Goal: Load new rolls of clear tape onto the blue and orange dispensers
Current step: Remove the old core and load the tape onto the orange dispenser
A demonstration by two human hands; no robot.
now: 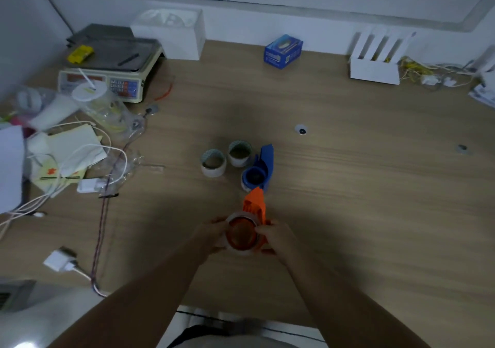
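Observation:
The orange dispenser [254, 205] lies near the table's front edge, its handle pointing away from me. A clear tape roll [241, 233] sits around its hub. My left hand [214, 233] grips the roll's left side and my right hand [276, 236] grips the right side and the dispenser body. Just beyond stands the blue dispenser [261, 169] with a roll around its hub. Two bare cardboard cores [213, 162] [240, 153] stand upright to its left.
A weighing scale [107, 74], a plastic cup [91, 95], papers, cables and a white charger [60, 262] crowd the left side. A white box [171, 36], a blue box [283, 51] and a white rack [375, 58] line the back wall.

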